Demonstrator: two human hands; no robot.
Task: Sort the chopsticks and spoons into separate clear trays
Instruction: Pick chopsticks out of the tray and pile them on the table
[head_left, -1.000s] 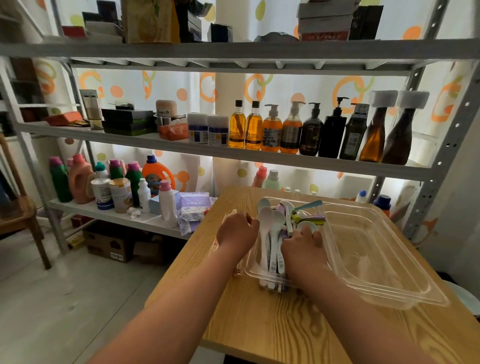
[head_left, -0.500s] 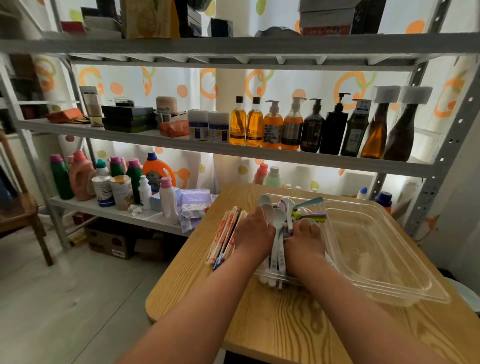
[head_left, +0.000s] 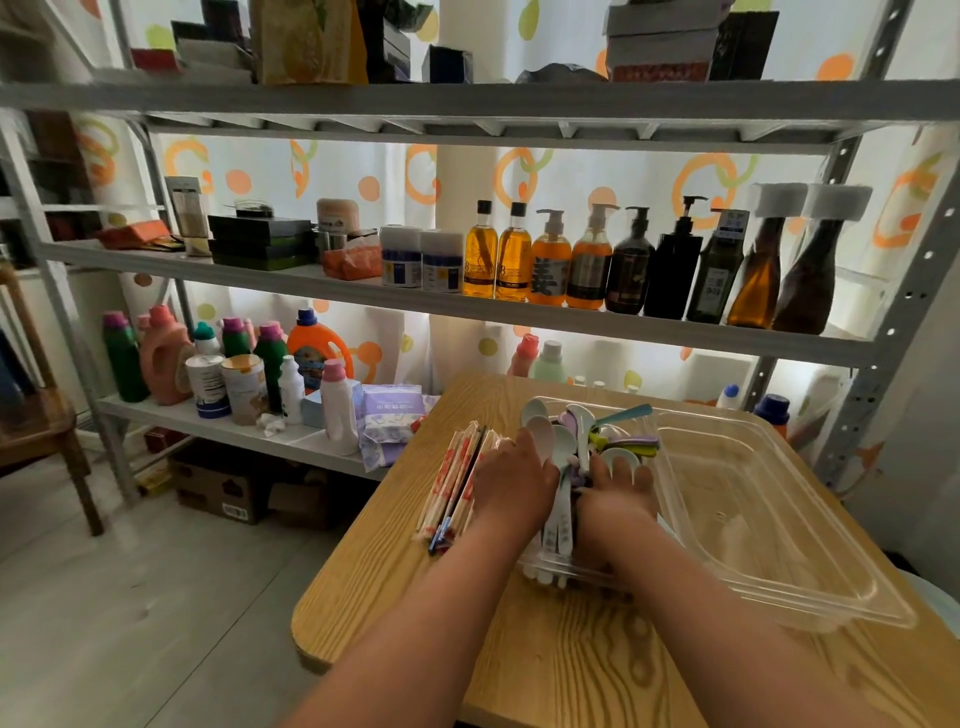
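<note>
A bundle of paper-wrapped chopsticks (head_left: 453, 486) lies on the wooden table (head_left: 571, 670), left of my hands. I cannot tell whether a clear tray is under it. A bunch of white, lilac, teal and green spoons (head_left: 566, 449) stands in the left end of a clear tray (head_left: 540, 569). My left hand (head_left: 511, 486) presses the bunch from the left and my right hand (head_left: 615, 501) from the right, fingers curled on the handles. A larger clear tray (head_left: 769, 525) with nothing visible in it lies to the right, overlapping the first.
A grey metal shelf rack (head_left: 467, 304) with bottles and boxes stands just behind the table. Detergent bottles (head_left: 166, 358) and packets fill its lower shelf at left. A wooden chair (head_left: 47, 431) and cardboard boxes (head_left: 223, 488) are on the floor at left.
My left hand left the chopsticks at the table's left side and moved right onto the spoons. The right hand stayed on the spoon bunch, and the view moved closer.
</note>
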